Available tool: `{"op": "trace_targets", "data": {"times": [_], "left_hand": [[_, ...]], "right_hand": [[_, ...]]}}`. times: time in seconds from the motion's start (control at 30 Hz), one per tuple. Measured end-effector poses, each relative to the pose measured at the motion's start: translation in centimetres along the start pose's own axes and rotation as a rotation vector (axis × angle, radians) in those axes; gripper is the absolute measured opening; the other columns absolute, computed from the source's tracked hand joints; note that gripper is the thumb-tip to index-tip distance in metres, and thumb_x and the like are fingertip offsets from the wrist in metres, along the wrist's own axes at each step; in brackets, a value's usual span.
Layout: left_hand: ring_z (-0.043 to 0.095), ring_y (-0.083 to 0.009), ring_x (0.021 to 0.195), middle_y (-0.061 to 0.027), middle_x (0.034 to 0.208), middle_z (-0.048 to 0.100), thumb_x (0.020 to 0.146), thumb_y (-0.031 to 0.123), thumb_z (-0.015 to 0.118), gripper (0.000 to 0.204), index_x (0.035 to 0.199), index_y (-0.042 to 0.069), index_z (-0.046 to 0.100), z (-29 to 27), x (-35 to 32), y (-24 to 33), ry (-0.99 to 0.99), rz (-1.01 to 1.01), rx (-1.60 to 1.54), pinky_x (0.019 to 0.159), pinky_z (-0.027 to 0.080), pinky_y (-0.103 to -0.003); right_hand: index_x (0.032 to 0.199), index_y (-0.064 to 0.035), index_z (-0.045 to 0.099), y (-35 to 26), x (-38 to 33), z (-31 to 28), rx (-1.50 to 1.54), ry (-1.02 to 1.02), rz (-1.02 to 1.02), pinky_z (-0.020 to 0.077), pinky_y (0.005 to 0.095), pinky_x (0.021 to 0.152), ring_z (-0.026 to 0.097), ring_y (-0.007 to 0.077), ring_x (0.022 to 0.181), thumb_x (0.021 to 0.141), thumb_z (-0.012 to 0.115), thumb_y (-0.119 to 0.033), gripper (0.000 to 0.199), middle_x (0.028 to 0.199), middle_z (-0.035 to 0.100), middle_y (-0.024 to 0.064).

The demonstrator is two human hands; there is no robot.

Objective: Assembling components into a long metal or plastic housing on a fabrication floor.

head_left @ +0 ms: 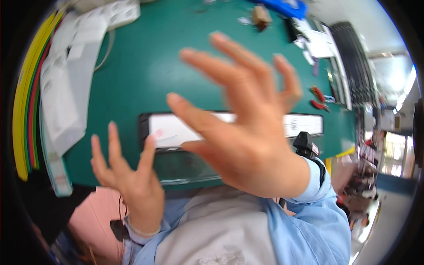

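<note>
While both of my hands hang raised above the counter (145, 66), neither takes hold of anything. My right hand (247, 132), blurred and close to the camera, spreads its fingers (201, 121) wide, its grip released. My left hand (128, 176), at 7 o'clock, is likewise open with its fingers pointing upward, and its fingertips lie just over the left end of the long black tray (145, 126), though I cannot tell whether they touch it. That tray, carrying a white panel (176, 130), lies across the centre of the green counter, partly hidden behind my right hand.

In my judgement, a sound hold on so long a piece calls for one hand at each end, lowered level so the panel does not tilt.

Count:
- One black tray with one white panel.
- Two open hands.
- One pair of red-handled pliers (318, 99) at 3 o'clock.
- One stack of white plastic bags (66, 88) at 10 o'clock.
- One bundle of yellow, green and red strips (26, 115) at 9 o'clock.
- One blue bin (282, 6) at 1 o'clock.
</note>
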State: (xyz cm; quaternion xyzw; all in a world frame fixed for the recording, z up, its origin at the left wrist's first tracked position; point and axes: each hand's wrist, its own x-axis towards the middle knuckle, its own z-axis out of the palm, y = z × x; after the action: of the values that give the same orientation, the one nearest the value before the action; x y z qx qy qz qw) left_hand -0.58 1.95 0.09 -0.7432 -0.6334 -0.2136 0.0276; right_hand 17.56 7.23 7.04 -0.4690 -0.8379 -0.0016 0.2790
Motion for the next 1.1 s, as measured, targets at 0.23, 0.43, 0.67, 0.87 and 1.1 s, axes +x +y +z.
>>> {"op": "trace_targets", "data": {"times": [0.23, 0.43, 0.67, 0.87, 1.1], "left_hand": [[0.034, -0.0357, 0.137, -0.0082, 0.141, 0.049, 0.079, -0.006, 0.048, 0.046, 0.116, 0.014, 0.066, -0.9, 0.2, -3.7, -0.041, 0.074, 0.164, 0.111, 0.016, -0.053], [0.041, -0.0310, 0.135, -0.0113, 0.134, 0.056, 0.085, -0.009, 0.039, 0.045, 0.120, 0.005, 0.062, -0.9, 0.5, -5.2, -0.064, 0.104, 0.059, 0.114, 0.017, -0.048], [0.039, -0.0297, 0.136, -0.0118, 0.138, 0.052, 0.088, -0.008, 0.038, 0.043, 0.123, 0.005, 0.060, -0.9, 0.4, -5.3, -0.086, 0.079, 0.047, 0.114, 0.018, -0.048], [0.043, -0.0293, 0.134, -0.0126, 0.135, 0.055, 0.088, -0.009, 0.040, 0.042, 0.121, 0.004, 0.061, -0.8, 0.3, -5.0, -0.064, 0.063, 0.020, 0.114, 0.019, -0.046], [0.041, -0.0280, 0.134, -0.0106, 0.136, 0.054, 0.089, -0.008, 0.040, 0.040, 0.121, 0.004, 0.061, -0.5, 0.5, -4.9, -0.060, 0.078, -0.027, 0.113, 0.020, -0.046]], "right_hand": [[0.081, -0.0039, 0.062, 15.7, -5.5, -10.9, 0.036, -0.010, 0.327, 0.0428, 0.0332, 0.072, 0.060, 0.0247, 0.088, 0.077, 0.066, 0.003, 0.008, 0.097, 0.062, 0.0076], [0.086, -0.0014, 0.060, 20.7, -7.9, -8.7, 0.261, -0.503, 0.360, 0.0428, 0.0347, 0.076, 0.057, 0.0239, 0.087, 0.082, 0.064, 0.002, 0.006, 0.087, 0.061, 0.0078], [0.086, -0.0056, 0.062, 21.3, -7.8, -6.6, 0.169, -0.209, 0.207, 0.0418, 0.0386, 0.081, 0.057, 0.0289, 0.090, 0.079, 0.065, 0.004, 0.012, 0.097, 0.060, 0.0106], [0.086, -0.0091, 0.059, 18.9, -7.8, -4.9, 0.180, -0.303, 0.188, 0.0343, 0.0346, 0.083, 0.052, 0.0233, 0.090, 0.077, 0.070, 0.000, 0.016, 0.091, 0.053, 0.0064], [0.085, -0.0087, 0.056, 19.2, -8.6, -4.5, 0.005, -0.291, 0.107, 0.0331, 0.0356, 0.081, 0.050, 0.0251, 0.089, 0.079, 0.068, -0.001, 0.015, 0.091, 0.052, 0.0065]]}}
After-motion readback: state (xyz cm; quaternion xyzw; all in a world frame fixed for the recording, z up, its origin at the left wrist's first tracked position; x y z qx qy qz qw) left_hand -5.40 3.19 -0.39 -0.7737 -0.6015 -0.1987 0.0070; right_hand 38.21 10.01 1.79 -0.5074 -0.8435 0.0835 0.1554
